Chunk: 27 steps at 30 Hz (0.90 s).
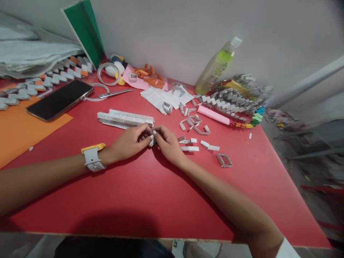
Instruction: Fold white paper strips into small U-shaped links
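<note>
My left hand (pixel 131 142) and my right hand (pixel 170 146) meet near the middle of the red table. Both are closed, thumbs and fingertips pinching a small folded newspaper strip (pixel 152 141) between them; most of it is hidden by the fingers. Just beyond my left hand lies a bundle of long folded newspaper strips (pixel 125 119). To the right of my right hand are several short folded paper pieces (pixel 190 148) and a squared paper link (pixel 224 160). More bent paper links (pixel 195 123) lie farther back.
A phone (pixel 60 100), scissors (pixel 115 94) and a tape roll (pixel 109 74) lie at the back left, near woven paper chains (pixel 53 80). Behind stand a green bottle (pixel 216 68) and a woven paper basket (pixel 236 96). The red table's (pixel 129 204) front edge faces me.
</note>
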### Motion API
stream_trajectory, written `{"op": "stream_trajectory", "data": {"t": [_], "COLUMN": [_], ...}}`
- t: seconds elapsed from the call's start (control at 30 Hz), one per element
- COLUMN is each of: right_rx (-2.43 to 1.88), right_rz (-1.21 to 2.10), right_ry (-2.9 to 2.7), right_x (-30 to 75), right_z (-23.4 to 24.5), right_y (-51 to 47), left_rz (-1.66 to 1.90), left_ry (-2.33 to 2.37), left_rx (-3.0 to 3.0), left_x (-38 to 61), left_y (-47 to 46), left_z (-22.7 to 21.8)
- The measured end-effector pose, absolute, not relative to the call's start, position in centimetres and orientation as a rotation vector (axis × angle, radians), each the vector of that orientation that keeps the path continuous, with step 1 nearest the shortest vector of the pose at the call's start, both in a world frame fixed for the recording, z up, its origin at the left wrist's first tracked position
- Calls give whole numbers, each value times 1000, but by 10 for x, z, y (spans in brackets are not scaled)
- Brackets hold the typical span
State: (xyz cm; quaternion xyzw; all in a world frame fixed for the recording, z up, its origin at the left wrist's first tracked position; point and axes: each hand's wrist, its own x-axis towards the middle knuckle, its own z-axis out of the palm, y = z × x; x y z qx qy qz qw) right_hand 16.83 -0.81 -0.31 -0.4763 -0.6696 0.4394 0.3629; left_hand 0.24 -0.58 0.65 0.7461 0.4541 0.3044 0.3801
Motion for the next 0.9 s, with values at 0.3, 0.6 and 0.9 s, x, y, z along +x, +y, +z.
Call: {"op": "stream_trajectory", "data": {"t": [0.3,0.6,0.9], "right_rx": [-1206,-1221,-1204], "right_rz": [1126,1107,1113], "right_ry": [-1725,-1744,-1736], "right_x": [169,169,169], "right_z": [-5,-3,-5], "right_y": [-7,-7,-7], "left_rz": [780,769,785], "left_ry": [1158,1153,1151], "left_rx": [1922,1913,1920], "left_x": [3,3,4], "left_y": [-5,-5,-5], "left_z": [7,7,7]}}
